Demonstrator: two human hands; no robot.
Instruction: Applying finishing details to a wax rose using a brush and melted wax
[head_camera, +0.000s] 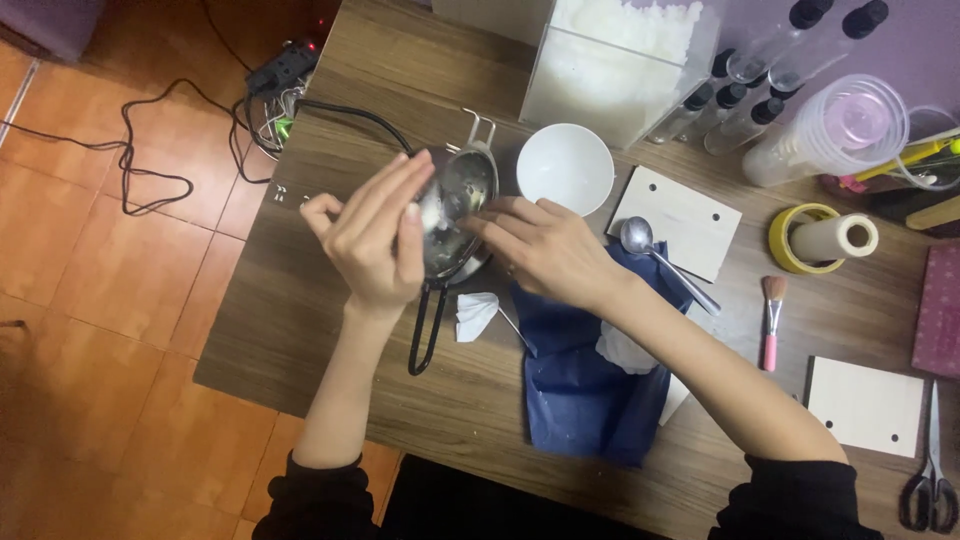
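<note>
Item: metal pan (462, 200), near the table's (330, 300) left edge, handle running toward me. My left hand (375, 240) cupped its rim, fingers spread; my right hand (545, 250) pinched inside. Bowl (565, 165) just beyond.

Pan (462, 200) sits between left hand (375, 235) and right hand (545, 250), touching both. Bowl (565, 165) just behind right hand, tub (615, 65) further behind. Cloth (580, 370) under right wrist, spoon (660, 260) on it, just right. Brush (771, 320), tape roll (805, 238) well right.
</note>
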